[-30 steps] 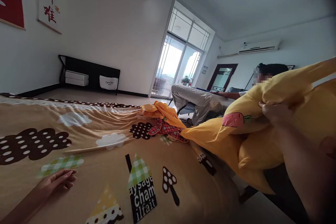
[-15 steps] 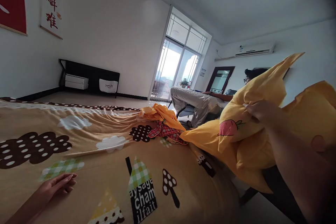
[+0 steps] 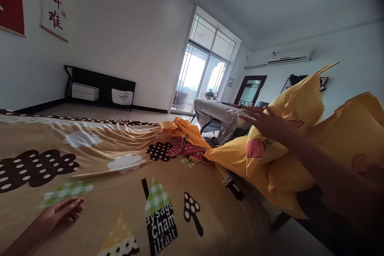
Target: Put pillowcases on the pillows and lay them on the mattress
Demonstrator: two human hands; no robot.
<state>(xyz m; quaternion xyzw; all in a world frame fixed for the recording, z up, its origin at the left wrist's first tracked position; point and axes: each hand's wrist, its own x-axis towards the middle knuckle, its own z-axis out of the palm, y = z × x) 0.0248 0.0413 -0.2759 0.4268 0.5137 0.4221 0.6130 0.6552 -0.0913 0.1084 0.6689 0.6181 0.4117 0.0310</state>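
Observation:
On the beige patterned blanket [image 3: 210,200] rests my left hand [image 3: 64,211], its fingers curled together with nothing visible in them. A green checked patch lies just beyond it. At the right, my right hand [image 3: 264,122] has its fingers stretched out, in front of a puffy yellow pillow [image 3: 288,164] with a pink radish print. Whether the palm touches the pillow, I cannot tell. A corner of the pillow reaches left onto the blanket, near a crumpled orange cloth [image 3: 184,128] and a red plaid cloth [image 3: 189,150].
Beyond the blanket, a person in grey trousers [image 3: 219,114] sits on a chair, mostly behind the pillow. A black bench [image 3: 103,78] with white boxes stands by the left wall. Glass doors [image 3: 198,72] are at the back. A dark frame edge [image 3: 280,221] shows at lower right.
My right hand has let go of the pillow, its fingers opening and moving left. The pillow's upper corner has sagged slightly. My left hand stays on the blanket.

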